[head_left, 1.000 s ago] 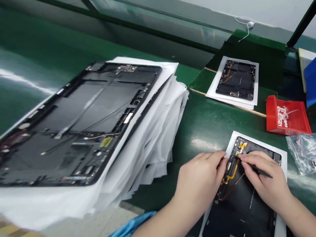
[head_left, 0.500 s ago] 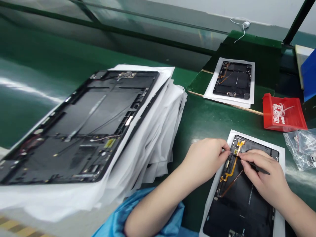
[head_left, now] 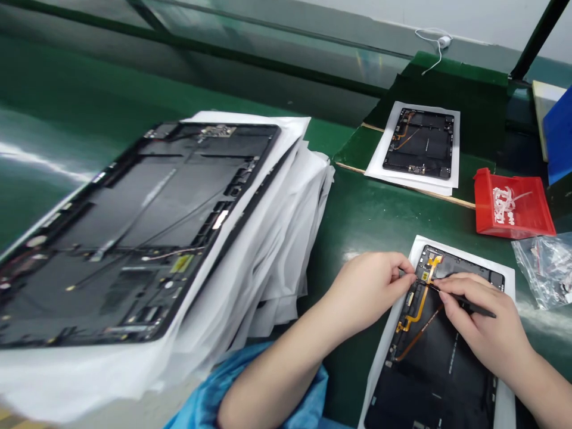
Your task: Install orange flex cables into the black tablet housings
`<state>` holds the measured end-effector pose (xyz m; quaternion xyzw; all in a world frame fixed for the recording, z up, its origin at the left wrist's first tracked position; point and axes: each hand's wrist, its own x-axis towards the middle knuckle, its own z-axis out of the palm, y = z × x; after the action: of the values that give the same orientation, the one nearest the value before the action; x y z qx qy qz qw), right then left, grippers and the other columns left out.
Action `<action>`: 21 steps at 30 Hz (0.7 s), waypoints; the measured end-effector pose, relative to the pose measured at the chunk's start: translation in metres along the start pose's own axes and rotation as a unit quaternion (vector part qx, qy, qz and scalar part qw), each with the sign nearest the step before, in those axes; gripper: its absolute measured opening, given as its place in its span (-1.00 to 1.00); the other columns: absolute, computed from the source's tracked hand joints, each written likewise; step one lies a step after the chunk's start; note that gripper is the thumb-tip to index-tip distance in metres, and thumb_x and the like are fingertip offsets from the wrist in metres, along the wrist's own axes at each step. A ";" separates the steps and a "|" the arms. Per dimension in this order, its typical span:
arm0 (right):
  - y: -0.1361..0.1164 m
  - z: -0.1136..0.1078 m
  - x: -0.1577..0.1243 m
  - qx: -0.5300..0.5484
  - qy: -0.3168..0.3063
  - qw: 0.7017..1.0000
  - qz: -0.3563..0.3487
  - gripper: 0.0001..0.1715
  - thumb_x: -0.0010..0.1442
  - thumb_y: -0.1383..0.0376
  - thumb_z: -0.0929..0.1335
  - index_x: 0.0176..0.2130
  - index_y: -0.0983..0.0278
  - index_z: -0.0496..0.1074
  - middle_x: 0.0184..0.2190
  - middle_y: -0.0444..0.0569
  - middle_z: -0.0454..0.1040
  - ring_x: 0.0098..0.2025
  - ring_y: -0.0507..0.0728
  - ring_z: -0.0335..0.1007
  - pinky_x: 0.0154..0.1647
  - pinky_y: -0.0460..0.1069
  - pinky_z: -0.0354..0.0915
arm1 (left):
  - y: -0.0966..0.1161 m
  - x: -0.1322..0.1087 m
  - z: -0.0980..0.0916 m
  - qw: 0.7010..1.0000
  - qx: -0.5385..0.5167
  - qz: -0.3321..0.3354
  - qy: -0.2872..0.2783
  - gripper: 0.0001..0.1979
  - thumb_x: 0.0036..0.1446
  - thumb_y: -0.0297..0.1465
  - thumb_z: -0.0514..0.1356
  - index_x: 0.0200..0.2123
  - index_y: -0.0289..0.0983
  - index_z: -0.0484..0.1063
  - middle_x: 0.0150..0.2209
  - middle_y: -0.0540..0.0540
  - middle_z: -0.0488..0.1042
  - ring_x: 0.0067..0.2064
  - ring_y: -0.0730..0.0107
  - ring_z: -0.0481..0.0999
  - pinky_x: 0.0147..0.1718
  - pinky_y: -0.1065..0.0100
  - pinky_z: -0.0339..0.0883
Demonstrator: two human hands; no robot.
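Observation:
A black tablet back housing (head_left: 447,375) lies on a white sheet at the lower right, its inner side up. An orange flex cable (head_left: 419,310) runs along its left side. My right hand (head_left: 491,313) is closed around black tweezers (head_left: 476,307), their tip down at the flex cable near the housing's upper left. At the housing's left edge, my left hand (head_left: 373,286) has thumb and forefinger pinched together; whatever may be between those fingertips is too small to make out.
A tall stack of housings interleaved with white sheets (head_left: 286,220) stands on the left, a housing (head_left: 154,220) on top. Farther back, another housing (head_left: 424,143) rests on a sheet. To the right are a red bin (head_left: 531,208) with small white parts and a clear plastic bag (head_left: 547,268).
The tweezers in my right hand have shifted slightly to the right, and their tip sits a little lower. My left hand stays pinched at the housing's edge. The camera view has moved slightly.

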<state>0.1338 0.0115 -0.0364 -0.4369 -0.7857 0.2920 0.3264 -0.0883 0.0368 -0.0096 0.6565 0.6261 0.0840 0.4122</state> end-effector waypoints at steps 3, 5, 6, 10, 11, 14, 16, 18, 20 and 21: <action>-0.001 -0.002 0.000 -0.003 0.001 1.000 0.005 -0.82 0.32 0.39 0.36 -0.13 0.17 0.54 -0.21 -0.07 0.64 -0.13 0.09 0.58 -0.09 -0.01 0.51 | 0.000 0.000 0.000 1.000 0.000 0.000 -0.001 -0.83 0.21 -0.26 0.20 -0.29 -0.11 0.60 -0.53 0.11 0.51 -0.47 0.41 0.43 -0.48 0.38 0.08; -0.002 -0.003 0.000 -0.003 0.002 1.000 0.004 -0.82 0.31 0.38 0.36 -0.14 0.17 0.55 -0.22 -0.07 0.65 -0.14 0.11 0.58 -0.10 0.00 0.52 | 0.000 0.000 0.001 1.000 0.000 0.004 0.002 -0.83 0.21 -0.26 0.19 -0.30 -0.12 0.60 -0.53 0.11 0.51 -0.48 0.41 0.43 -0.48 0.37 0.08; -0.003 -0.004 0.000 -0.002 0.004 1.000 0.004 -0.83 0.31 0.38 0.36 -0.15 0.17 0.55 -0.23 -0.06 0.65 -0.15 0.11 0.59 -0.11 0.01 0.52 | 0.000 0.000 0.001 1.000 0.000 0.007 0.004 -0.83 0.21 -0.27 0.19 -0.30 -0.12 0.60 -0.52 0.10 0.51 -0.47 0.41 0.43 -0.48 0.37 0.08; -0.003 -0.004 0.000 0.001 0.014 1.000 0.014 -0.82 0.31 0.36 0.36 -0.14 0.16 0.56 -0.22 -0.04 0.65 -0.16 0.14 0.60 -0.12 0.05 0.53 | 0.000 0.000 0.001 1.000 0.002 0.011 0.007 -0.82 0.22 -0.27 0.18 -0.30 -0.13 0.59 -0.53 0.10 0.51 -0.47 0.39 0.44 -0.48 0.38 0.07; -0.002 -0.004 0.000 0.000 0.016 1.000 0.016 -0.82 0.32 0.36 0.36 -0.14 0.16 0.56 -0.22 -0.03 0.66 -0.16 0.14 0.60 -0.12 0.05 0.53 | 0.000 -0.001 0.001 1.000 0.001 0.011 0.007 -0.82 0.22 -0.26 0.18 -0.31 -0.14 0.59 -0.53 0.10 0.50 -0.48 0.40 0.43 -0.49 0.38 0.07; -0.002 -0.002 0.001 -0.002 0.013 1.000 0.011 -0.82 0.32 0.37 0.36 -0.13 0.17 0.56 -0.22 -0.04 0.66 -0.16 0.13 0.59 -0.13 0.04 0.53 | 0.000 -0.001 0.001 1.000 -0.001 0.008 0.007 -0.82 0.22 -0.27 0.19 -0.32 -0.14 0.58 -0.54 0.10 0.49 -0.49 0.41 0.42 -0.48 0.38 0.07; -0.003 -0.001 0.002 0.002 0.012 1.000 0.003 -0.81 0.32 0.38 0.36 -0.12 0.16 0.56 -0.22 -0.06 0.66 -0.16 0.11 0.59 -0.14 0.02 0.53 | 0.001 -0.001 0.000 1.000 -0.002 0.005 0.007 -0.83 0.22 -0.28 0.19 -0.32 -0.14 0.58 -0.54 0.11 0.48 -0.49 0.41 0.41 -0.48 0.38 0.07; -0.003 0.000 0.003 0.005 0.012 1.000 -0.001 -0.80 0.31 0.39 0.36 -0.11 0.16 0.56 -0.22 -0.08 0.66 -0.15 0.10 0.58 -0.12 0.01 0.52 | 0.001 -0.001 0.000 1.000 -0.002 0.002 0.006 -0.83 0.22 -0.27 0.19 -0.32 -0.14 0.58 -0.54 0.11 0.48 -0.49 0.41 0.41 -0.48 0.38 0.07; -0.003 0.001 0.003 0.004 0.011 1.000 -0.002 -0.80 0.31 0.39 0.36 -0.11 0.16 0.56 -0.23 -0.08 0.65 -0.16 0.11 0.58 -0.12 0.01 0.51 | 0.001 -0.001 0.000 1.000 0.000 0.001 0.005 -0.83 0.22 -0.27 0.18 -0.32 -0.14 0.58 -0.54 0.10 0.48 -0.48 0.41 0.41 -0.48 0.38 0.07; -0.003 0.002 0.003 0.002 0.010 1.000 -0.002 -0.80 0.32 0.38 0.36 -0.11 0.16 0.56 -0.23 -0.08 0.65 -0.16 0.11 0.58 -0.12 0.01 0.51 | 0.001 -0.001 0.001 1.000 0.001 0.002 0.005 -0.82 0.22 -0.27 0.18 -0.32 -0.14 0.58 -0.53 0.10 0.48 -0.48 0.41 0.41 -0.48 0.38 0.06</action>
<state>0.1300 0.0126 -0.0348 -0.4374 -0.7827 0.2888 0.3358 -0.0875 0.0353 -0.0090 0.6576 0.6273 0.0871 0.4079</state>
